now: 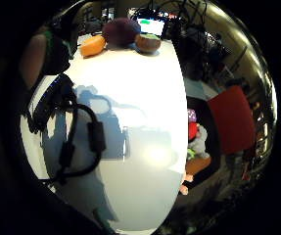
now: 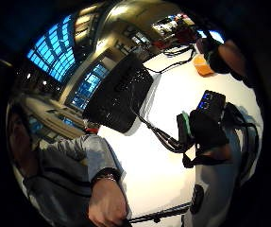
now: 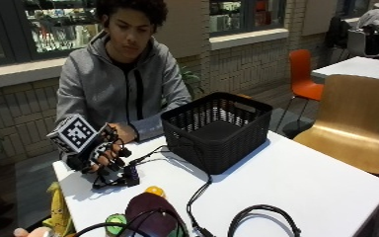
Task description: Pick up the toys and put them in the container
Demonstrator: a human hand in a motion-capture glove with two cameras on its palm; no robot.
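near the surface edge, grip hovering with fingers relaxed, holding nothing. toys clustered at the near end, well apart from the black basket. reach step pending; next calls for crossing to the toys, closing round one.

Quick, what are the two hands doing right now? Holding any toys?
Gloved right hand: open, fingers hanging relaxed over the table, holding no toy.
Bare left hand: resting on the table, holding nothing.

The basket stands on the worktop before the person. The toys lie grouped at the worktop's near edge, well apart from it. The right hand hovers beside the basket.
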